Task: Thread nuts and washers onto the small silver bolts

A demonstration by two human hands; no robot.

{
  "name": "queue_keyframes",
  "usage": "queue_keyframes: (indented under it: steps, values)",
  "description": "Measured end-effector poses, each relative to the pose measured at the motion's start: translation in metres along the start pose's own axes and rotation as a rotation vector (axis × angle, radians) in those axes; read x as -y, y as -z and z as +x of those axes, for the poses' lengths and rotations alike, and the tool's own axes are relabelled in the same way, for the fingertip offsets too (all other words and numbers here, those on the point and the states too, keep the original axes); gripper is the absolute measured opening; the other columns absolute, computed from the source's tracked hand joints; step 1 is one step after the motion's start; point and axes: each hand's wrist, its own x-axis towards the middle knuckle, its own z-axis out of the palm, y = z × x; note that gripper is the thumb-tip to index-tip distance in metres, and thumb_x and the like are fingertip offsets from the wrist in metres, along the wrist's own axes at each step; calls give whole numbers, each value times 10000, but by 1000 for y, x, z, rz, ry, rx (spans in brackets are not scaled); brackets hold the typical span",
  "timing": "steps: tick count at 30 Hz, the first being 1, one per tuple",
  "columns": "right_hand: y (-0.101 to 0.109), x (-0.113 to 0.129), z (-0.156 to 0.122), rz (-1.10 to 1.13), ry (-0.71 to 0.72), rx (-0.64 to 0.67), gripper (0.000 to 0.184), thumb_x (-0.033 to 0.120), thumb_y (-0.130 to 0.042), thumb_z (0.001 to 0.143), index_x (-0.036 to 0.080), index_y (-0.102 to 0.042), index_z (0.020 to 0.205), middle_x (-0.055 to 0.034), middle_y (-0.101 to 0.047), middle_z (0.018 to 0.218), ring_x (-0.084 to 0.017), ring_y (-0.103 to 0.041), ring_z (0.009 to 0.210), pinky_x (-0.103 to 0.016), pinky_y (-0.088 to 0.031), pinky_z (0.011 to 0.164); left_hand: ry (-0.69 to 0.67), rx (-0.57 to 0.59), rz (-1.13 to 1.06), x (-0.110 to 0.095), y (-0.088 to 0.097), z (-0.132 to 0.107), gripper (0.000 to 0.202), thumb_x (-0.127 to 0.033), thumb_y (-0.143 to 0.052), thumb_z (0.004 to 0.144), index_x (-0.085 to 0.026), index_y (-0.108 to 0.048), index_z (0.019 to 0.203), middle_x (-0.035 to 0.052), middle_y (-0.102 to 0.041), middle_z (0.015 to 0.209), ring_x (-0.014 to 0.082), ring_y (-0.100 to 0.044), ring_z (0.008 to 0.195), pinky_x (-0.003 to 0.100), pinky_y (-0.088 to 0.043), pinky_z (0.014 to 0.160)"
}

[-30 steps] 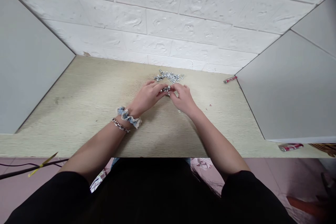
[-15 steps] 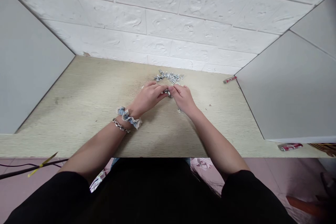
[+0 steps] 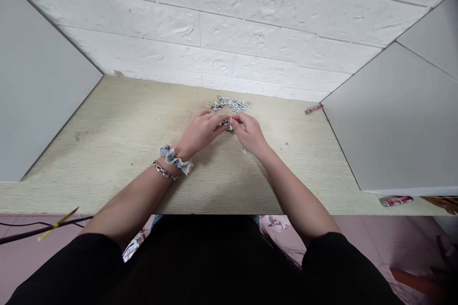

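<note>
My left hand (image 3: pixel 202 129) is closed, its thumb and fingers pinching a small shiny metal bolt (image 3: pixel 224 123). Against the bolt's right end are the closed fingertips of my right hand (image 3: pixel 249 132); a rounded metal part, perhaps a nut or washer, shows there, mostly covered. Just beyond both hands lies a loose pile of silver bolts, nuts and washers (image 3: pixel 234 104). One more small metal piece (image 3: pixel 244 150) rests on the table below my right hand.
The pale wooden table (image 3: pixel 118 152) meets a white brick-pattern wall (image 3: pixel 222 33) at the back. Grey panels (image 3: pixel 386 119) stand at either side. A red and silver battery (image 3: pixel 314 108) lies by the right panel, another battery (image 3: pixel 395 200) near the front right edge.
My right fingers have shifted slightly at the bolt's end, the index finger lifting and the thumb drawing back a little. My left hand stays nearly still.
</note>
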Motion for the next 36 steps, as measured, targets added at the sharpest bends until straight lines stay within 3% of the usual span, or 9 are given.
queue_keyframes:
  steps: [5,13,22,25,31,36]
  values:
    - [-1,0,-1,40,-4,-2,103,286,-468,837,215,-537,865,-13,-628,850,-168,-577,789,-358,-433,796,-1,-7,-1,0,1,0,253,-294,-496,898,-201,-572,1120,45,-705,922,141,-655,824,336,-417,903]
    - [-2,-4,-2,87,14,17,135,232,-464,816,232,-505,945,-13,-618,880,-159,-581,824,-345,-468,779,9,-11,4,0,2,1,248,-309,-494,898,-204,-576,1107,43,-707,923,144,-655,825,334,-416,898]
    - [-2,-5,0,147,14,2,67,155,-492,733,219,-487,756,10,-566,789,-143,-563,779,-336,-478,770,38,-7,50,0,-2,-2,189,-316,-520,885,-220,-605,1023,22,-718,883,146,-658,800,398,-329,1013]
    - [-3,-5,1,225,45,-18,47,166,-503,714,212,-497,712,-1,-558,801,-153,-556,834,-342,-482,793,36,-16,46,1,-3,-2,190,-315,-509,892,-226,-604,1031,20,-719,885,141,-660,801,402,-320,1021]
    - [0,1,1,433,-111,-35,91,251,-559,730,212,-485,765,3,-569,819,-138,-570,801,-337,-483,782,26,-25,39,0,-2,-2,189,-329,-502,896,-225,-602,1019,18,-719,885,136,-660,803,395,-328,1014]
    - [4,2,2,537,-136,-72,130,293,-592,736,213,-495,770,4,-571,780,-131,-556,766,-305,-475,713,20,-31,40,1,-2,-2,193,-322,-522,886,-211,-600,1023,25,-720,895,139,-662,805,396,-325,1016]
